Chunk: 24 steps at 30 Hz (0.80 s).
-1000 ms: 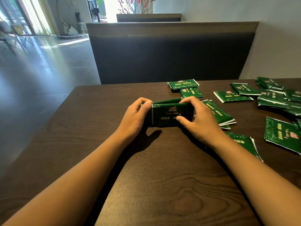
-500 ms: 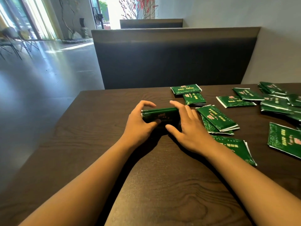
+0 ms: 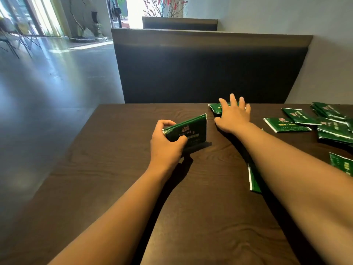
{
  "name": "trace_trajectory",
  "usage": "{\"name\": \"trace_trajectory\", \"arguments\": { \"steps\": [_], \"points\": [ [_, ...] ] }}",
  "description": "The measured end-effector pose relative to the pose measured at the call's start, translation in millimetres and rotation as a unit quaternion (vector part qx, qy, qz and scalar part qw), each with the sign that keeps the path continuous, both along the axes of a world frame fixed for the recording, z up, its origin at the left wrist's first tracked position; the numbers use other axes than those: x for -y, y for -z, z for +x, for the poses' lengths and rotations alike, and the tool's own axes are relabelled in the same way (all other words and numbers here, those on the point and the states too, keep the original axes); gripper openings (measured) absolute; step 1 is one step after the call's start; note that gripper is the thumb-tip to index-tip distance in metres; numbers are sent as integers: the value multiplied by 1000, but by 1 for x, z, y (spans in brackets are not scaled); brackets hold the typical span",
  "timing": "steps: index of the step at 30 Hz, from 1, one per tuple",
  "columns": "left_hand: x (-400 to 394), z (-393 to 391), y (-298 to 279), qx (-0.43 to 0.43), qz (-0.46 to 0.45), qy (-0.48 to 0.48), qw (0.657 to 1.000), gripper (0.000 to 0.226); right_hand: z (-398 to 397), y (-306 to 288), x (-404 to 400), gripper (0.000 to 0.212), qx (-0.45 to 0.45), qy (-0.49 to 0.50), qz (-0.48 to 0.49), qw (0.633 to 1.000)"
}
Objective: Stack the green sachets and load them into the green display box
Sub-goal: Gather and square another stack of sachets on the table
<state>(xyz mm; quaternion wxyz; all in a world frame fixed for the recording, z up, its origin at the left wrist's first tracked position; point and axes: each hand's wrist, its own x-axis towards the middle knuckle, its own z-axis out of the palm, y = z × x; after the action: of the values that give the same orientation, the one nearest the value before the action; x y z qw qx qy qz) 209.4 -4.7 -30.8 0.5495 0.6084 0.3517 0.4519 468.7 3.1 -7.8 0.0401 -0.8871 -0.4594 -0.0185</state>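
Note:
My left hand (image 3: 166, 144) grips a stack of green sachets (image 3: 193, 131) by its left end, holding it tilted on edge just above the dark wooden table (image 3: 118, 169). My right hand (image 3: 234, 115) is stretched forward with fingers spread, hovering over a green sachet (image 3: 215, 108) near the table's far edge; whether it touches that sachet is unclear. More green sachets lie loose to the right (image 3: 286, 124), with a heap (image 3: 334, 129) at the far right. One sachet (image 3: 254, 180) peeks out from under my right forearm. No green display box is in view.
A dark upholstered bench back (image 3: 210, 73) stands right behind the table's far edge. The table's left edge drops to a shiny grey floor (image 3: 47, 88). Another sachet (image 3: 342, 165) lies at the right border of the frame.
My right hand has let go of the stack and reached forward to the far sachet. My left hand alone now holds the stack, shifted a little left and tilted up.

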Motion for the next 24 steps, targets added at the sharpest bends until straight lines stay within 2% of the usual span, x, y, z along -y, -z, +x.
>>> {"name": "trace_trajectory", "arguments": {
  "steps": [4, 7, 12, 15, 18, 20, 24],
  "points": [
    [0, 1, 0, 11, -5, 1, 1000, 35, 2, 13, -5, 61, -41, 19, -21, 999],
    [-1, 2, 0, 8, -5, -6, 1000, 34, -9, 8, 15, 53, -39, -7, -16, 999],
    [2, 2, 0, 5, 4, -14, 1000, 33, -34, 5, 68, 43, 32, -72, -14, 997],
    [2, 3, 0, -3, 12, -26, 1000, 32, -44, 6, 96, 44, 60, -94, -3, 994],
    [4, 5, 1, -8, 2, -21, 1000, 31, -48, 15, 120, 47, 131, -132, 72, 980],
    [3, 6, 1, -25, 7, -16, 1000, 29, -48, 14, 126, 46, 125, -141, 138, 972],
    [3, 8, 4, -71, 42, -19, 996, 22, -49, 9, 125, 40, 132, -159, 115, 972]
  ]
}}
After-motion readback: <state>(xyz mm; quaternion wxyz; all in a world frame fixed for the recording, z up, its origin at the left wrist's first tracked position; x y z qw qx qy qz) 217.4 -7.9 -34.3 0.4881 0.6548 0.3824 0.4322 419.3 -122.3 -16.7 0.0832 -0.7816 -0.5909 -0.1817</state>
